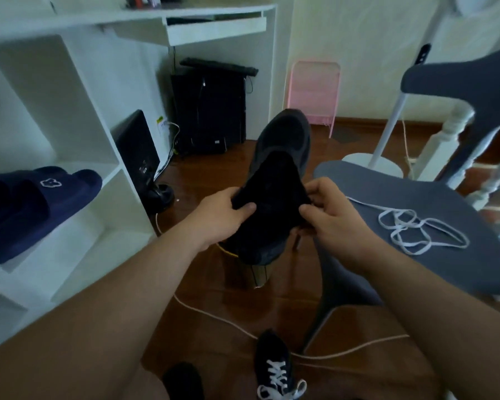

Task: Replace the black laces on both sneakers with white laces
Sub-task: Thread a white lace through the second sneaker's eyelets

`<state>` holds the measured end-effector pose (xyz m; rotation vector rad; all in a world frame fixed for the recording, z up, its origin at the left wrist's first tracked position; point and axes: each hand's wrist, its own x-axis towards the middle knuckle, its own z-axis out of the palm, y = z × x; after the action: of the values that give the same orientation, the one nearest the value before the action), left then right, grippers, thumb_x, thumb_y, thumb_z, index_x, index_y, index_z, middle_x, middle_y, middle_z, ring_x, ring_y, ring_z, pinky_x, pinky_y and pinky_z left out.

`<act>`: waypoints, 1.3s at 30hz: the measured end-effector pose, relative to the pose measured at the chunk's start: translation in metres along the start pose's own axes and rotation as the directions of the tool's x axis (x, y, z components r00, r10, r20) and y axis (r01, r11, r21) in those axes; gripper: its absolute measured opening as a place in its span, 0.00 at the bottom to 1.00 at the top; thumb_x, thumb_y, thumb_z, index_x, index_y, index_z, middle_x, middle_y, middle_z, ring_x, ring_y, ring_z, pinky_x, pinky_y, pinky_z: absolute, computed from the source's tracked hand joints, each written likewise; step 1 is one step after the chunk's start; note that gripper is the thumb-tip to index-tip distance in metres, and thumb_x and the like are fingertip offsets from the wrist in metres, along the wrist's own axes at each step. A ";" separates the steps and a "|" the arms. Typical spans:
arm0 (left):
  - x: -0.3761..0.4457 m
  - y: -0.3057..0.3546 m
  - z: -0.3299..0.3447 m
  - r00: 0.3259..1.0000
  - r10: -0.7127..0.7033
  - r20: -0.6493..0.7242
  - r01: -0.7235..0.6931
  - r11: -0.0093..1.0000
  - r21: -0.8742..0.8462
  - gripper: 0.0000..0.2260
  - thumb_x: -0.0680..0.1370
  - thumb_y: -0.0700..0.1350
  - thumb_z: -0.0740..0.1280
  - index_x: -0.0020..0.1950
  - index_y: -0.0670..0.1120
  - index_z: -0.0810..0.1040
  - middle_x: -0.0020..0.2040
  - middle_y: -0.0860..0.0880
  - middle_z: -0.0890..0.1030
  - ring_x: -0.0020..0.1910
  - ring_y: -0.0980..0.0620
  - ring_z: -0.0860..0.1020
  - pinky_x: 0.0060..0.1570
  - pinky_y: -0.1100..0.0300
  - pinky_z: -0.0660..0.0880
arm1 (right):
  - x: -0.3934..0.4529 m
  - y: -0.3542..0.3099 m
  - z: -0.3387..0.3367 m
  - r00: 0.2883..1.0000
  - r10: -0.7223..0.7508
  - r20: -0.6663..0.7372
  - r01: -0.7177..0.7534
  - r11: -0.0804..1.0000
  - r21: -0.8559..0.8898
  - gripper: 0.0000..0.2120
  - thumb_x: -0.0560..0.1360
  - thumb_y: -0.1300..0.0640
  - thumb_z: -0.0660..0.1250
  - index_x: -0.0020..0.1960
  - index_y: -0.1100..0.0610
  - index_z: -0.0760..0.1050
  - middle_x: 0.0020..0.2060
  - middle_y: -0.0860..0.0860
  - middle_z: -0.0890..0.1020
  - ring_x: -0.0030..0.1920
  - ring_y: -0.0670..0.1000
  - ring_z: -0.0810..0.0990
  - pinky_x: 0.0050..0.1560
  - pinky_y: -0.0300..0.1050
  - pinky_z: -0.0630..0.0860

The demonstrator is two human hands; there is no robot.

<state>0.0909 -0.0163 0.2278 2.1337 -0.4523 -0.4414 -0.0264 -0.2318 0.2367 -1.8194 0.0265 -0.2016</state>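
Observation:
I hold a black sneaker (280, 157) in the air, toe pointing away from me. My left hand (220, 217) grips its left side near the collar, thumb on top. My right hand (326, 212) pinches the right side near the tongue; the eyelets are too dark to tell whether a lace is in them. A loose white lace (416, 229) lies coiled on the grey chair seat (433, 264) to the right. On the floor below stands the other black sneaker (274, 368), laced in white.
A white shelf unit (78, 157) on the left holds navy slippers (38, 203). A black computer tower (211, 111) stands under the desk. A pink rack (315, 90) leans on the wall. A white cable (214, 316) crosses the wooden floor. A white fan base (373, 166) stands behind the chair.

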 end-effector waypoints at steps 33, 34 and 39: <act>-0.029 0.012 0.011 0.934 0.303 -0.189 -0.193 0.874 0.446 0.16 0.85 0.64 0.54 0.48 0.58 0.76 0.30 0.52 0.78 0.27 0.54 0.76 0.29 0.51 0.73 | -0.003 -0.029 -0.064 0.910 -0.239 -0.339 0.077 0.900 -0.428 0.07 0.80 0.54 0.71 0.49 0.42 0.82 0.43 0.37 0.84 0.47 0.40 0.83 0.47 0.37 0.78; -0.032 0.011 0.010 0.925 0.323 -0.199 -0.210 0.874 0.438 0.18 0.83 0.66 0.53 0.47 0.58 0.76 0.30 0.52 0.78 0.27 0.54 0.76 0.29 0.49 0.74 | -0.011 -0.035 -0.061 0.915 -0.249 -0.318 0.099 0.902 -0.420 0.07 0.79 0.55 0.71 0.50 0.42 0.83 0.43 0.37 0.84 0.47 0.41 0.83 0.47 0.37 0.78; -0.041 0.004 0.008 0.891 0.388 -0.235 -0.272 0.871 0.409 0.25 0.82 0.72 0.48 0.50 0.57 0.77 0.32 0.53 0.78 0.30 0.54 0.76 0.29 0.48 0.73 | -0.033 -0.045 -0.042 0.945 -0.198 -0.259 0.096 0.928 -0.360 0.07 0.78 0.55 0.73 0.50 0.43 0.85 0.41 0.39 0.85 0.41 0.43 0.83 0.41 0.35 0.79</act>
<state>0.0509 -0.0049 0.2327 2.3614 -0.7526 0.1975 -0.0695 -0.2563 0.2865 -2.1270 0.1394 -0.6064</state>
